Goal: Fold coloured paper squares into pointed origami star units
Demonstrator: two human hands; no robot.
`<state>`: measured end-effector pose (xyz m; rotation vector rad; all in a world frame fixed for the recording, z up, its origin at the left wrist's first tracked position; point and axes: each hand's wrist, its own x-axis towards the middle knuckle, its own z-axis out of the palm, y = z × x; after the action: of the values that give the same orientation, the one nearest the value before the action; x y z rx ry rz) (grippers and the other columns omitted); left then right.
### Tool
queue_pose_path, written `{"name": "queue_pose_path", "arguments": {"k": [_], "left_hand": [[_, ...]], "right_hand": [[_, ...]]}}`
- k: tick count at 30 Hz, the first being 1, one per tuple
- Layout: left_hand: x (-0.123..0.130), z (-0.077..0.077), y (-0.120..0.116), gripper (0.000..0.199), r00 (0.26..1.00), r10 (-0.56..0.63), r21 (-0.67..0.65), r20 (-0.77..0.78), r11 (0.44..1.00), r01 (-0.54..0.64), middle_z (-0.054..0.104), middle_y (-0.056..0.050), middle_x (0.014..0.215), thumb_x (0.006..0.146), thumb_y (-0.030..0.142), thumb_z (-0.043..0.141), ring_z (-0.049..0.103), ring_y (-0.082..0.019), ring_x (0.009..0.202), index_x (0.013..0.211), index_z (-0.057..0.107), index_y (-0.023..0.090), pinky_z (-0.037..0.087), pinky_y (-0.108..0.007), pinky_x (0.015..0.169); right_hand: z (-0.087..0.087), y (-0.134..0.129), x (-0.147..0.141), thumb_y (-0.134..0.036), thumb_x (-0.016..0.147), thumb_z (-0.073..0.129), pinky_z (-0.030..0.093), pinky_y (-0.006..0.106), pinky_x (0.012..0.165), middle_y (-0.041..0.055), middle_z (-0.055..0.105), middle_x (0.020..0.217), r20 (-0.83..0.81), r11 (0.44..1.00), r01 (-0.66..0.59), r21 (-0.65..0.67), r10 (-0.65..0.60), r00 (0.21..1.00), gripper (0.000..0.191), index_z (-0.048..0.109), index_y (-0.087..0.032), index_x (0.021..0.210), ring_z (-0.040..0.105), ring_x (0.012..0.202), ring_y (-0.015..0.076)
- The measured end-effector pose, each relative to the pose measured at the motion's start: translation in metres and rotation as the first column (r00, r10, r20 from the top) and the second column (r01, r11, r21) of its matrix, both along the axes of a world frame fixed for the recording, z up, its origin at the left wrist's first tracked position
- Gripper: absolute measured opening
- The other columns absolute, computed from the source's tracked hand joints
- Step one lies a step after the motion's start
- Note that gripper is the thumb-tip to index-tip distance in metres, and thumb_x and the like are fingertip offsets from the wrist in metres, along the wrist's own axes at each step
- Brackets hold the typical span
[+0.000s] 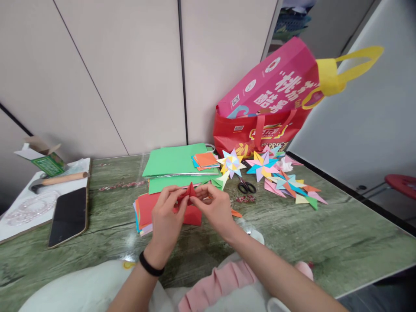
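Between my two hands is a small folded piece of red paper [190, 189], its pointed tip upward. My left hand [167, 212] pinches it from the left with thumb and fingers. From the right, my right hand [212, 206] grips its other side, fingers curled. Right below my hands lies a stack of coloured paper [146, 212] with a red sheet on top. Just behind are green sheets [175, 158] carrying a small pile of square papers [206, 160], orange uppermost. My fingers hide part of the folded paper.
Black-handled scissors [247, 186], folded paper stars [262, 165] and loose folded pieces [297, 188] lie to the right. Behind them stands a red bag [240, 132] with a pink box [269, 82]. At left are a phone [69, 216], a hammer [58, 180] and a small green box [48, 164].
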<state>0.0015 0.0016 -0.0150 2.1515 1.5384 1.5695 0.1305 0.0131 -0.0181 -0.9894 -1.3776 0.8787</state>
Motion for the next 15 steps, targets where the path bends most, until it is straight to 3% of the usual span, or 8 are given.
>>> {"name": "queue_pose_path", "arguments": {"k": [10, 15], "left_hand": [[0.002, 0.0026, -0.0004, 0.007, 0.998, -0.029, 0.009, -0.052, 1.0, 0.029, 0.063, -0.003, 0.079, 0.08, 0.018, 0.054, 0.059, -0.015, 0.074, 0.081, 0.061, 0.018, 0.048, -0.028, 0.068], [0.0019, 0.003, 0.0012, 0.009, 0.996, -0.091, -0.014, -0.023, 0.996, 0.091, 0.063, -0.004, 0.083, 0.081, 0.018, 0.053, 0.059, -0.015, 0.075, 0.086, 0.06, 0.018, 0.048, -0.029, 0.069]], "right_hand": [[-0.0008, -0.0004, -0.0033, -0.02, 0.07, 0.06, 0.054, 0.024, 0.059, 0.002, 0.063, 0.073, -0.012, 1.0, -0.026, 0.004, 0.026, 1.0, 0.009, 0.06, -0.017, 0.078, 0.061, 0.065, 0.0132], [-0.0029, 0.0019, -0.0014, -0.021, 0.071, 0.059, 0.052, 0.024, 0.058, 0.0013, 0.061, 0.07, 0.049, 0.996, -0.086, 0.012, 0.085, 0.995, 0.005, 0.061, -0.018, 0.075, 0.058, 0.063, 0.0125]]}}
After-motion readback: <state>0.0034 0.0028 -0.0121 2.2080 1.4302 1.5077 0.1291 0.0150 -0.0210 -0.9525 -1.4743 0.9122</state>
